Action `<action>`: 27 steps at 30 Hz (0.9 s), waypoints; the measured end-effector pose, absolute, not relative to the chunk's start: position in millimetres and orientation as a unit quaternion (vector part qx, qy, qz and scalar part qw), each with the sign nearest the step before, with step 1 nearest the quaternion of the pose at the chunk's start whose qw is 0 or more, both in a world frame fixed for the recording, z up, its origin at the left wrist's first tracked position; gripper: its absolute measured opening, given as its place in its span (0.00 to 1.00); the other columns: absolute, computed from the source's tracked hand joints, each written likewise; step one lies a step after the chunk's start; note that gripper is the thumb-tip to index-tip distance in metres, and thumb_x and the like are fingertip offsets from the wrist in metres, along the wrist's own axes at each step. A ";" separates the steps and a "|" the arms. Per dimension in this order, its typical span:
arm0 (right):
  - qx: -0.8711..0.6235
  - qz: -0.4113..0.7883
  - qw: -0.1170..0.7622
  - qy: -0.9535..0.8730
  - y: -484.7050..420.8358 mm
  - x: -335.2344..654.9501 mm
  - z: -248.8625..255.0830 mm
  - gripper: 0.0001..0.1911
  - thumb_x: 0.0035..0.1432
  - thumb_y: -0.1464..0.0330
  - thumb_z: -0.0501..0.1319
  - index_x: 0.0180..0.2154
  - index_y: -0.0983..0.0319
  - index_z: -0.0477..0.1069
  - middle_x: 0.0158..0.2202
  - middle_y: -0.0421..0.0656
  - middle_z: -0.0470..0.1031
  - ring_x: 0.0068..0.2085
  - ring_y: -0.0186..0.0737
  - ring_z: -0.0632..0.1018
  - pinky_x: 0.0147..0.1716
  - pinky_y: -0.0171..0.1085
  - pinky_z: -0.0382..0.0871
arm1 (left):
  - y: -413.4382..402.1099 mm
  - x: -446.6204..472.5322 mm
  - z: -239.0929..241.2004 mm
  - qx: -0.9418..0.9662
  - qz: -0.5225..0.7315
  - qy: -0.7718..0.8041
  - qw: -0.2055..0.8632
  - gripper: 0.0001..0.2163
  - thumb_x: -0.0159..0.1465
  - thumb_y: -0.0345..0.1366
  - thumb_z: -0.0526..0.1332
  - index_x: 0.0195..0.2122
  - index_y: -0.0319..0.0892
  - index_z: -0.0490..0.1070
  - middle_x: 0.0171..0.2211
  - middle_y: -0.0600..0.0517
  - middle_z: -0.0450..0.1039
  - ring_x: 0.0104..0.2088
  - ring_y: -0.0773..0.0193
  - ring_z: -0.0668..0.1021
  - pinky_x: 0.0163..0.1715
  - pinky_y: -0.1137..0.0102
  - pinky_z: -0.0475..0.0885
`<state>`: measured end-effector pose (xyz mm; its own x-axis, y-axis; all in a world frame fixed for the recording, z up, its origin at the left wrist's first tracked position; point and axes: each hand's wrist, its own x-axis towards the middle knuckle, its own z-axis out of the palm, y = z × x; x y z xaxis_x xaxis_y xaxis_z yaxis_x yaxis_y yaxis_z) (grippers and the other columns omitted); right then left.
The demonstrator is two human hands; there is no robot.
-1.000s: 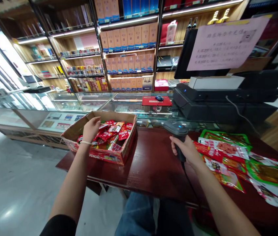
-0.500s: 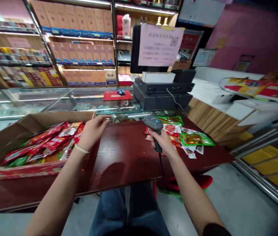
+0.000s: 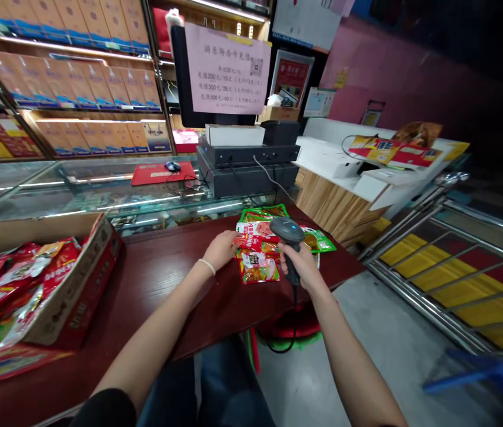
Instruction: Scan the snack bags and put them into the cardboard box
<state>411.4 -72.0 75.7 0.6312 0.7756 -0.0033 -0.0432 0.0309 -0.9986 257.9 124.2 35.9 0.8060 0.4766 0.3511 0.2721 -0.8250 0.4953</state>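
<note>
My right hand [image 3: 302, 267] is wrapped round the handle of a dark barcode scanner [image 3: 287, 234], held over a pile of snack packets [image 3: 260, 240] on the dark red table [image 3: 166, 279]. My left hand [image 3: 221, 249] reaches across to the left edge of that pile, fingers curled on a red packet [image 3: 249, 243]. A white band sits on my left wrist. The scanner's cable hangs off the table edge toward the floor.
A cardboard box [image 3: 73, 279] of red snack packets stands at the table's left. Behind are a glass counter [image 3: 100, 193], a till with monitor and pink notice [image 3: 227, 71], and stocked shelves. A red stool [image 3: 287, 323] is below the table; metal rails [image 3: 433, 267] run at right.
My left hand left the box and swung right across the table to the packet pile. The view turned right with it. My right hand kept hold of the scanner.
</note>
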 end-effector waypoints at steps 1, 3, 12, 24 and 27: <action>-0.619 0.314 0.657 -0.294 -72.5 414.6 74.0 0.19 0.49 0.55 0.68 0.33 0.59 0.65 0.17 0.33 0.68 0.14 0.30 0.67 0.11 0.30 0.62 | 125.3 266.0 29.4 0.932 0.228 0.198 0.200 0.16 0.61 0.28 0.55 0.50 0.40 0.71 0.49 0.43 0.74 0.50 0.56 0.74 0.54 0.62 0.67; -0.613 0.318 0.661 -0.293 -71.7 419.1 71.2 0.18 0.49 0.55 0.68 0.33 0.59 0.65 0.18 0.33 0.68 0.14 0.30 0.67 0.11 0.30 0.62 | 127.6 279.2 19.6 0.946 0.202 0.189 0.170 0.19 0.59 0.26 0.55 0.52 0.39 0.70 0.51 0.42 0.72 0.53 0.55 0.72 0.56 0.61 0.64; -0.614 0.331 0.661 -0.277 -54.8 414.0 74.0 0.19 0.47 0.57 0.69 0.30 0.59 0.63 0.17 0.34 0.67 0.14 0.31 0.67 0.11 0.30 0.61 | 129.5 294.7 19.9 0.936 0.182 0.265 0.144 0.13 0.62 0.34 0.58 0.48 0.43 0.72 0.46 0.44 0.73 0.49 0.53 0.73 0.50 0.63 0.68; -0.549 0.383 0.653 -0.354 10.6 362.6 96.8 0.16 0.51 0.57 0.67 0.31 0.60 0.65 0.18 0.33 0.66 0.14 0.30 0.66 0.12 0.30 0.60 | 182.3 193.0 14.9 0.500 0.549 0.404 0.534 0.15 0.63 0.49 0.55 0.38 0.41 0.66 0.31 0.52 0.72 0.29 0.66 0.74 0.31 0.72 0.69; -0.530 0.410 0.636 -0.382 40.3 341.0 96.2 0.16 0.52 0.56 0.67 0.34 0.60 0.65 0.18 0.33 0.66 0.14 0.30 0.66 0.12 0.30 0.61 | 193.6 167.8 6.5 0.384 0.549 0.366 0.646 0.15 0.58 0.45 0.62 0.41 0.42 0.64 0.33 0.54 0.72 0.29 0.67 0.75 0.34 0.71 0.71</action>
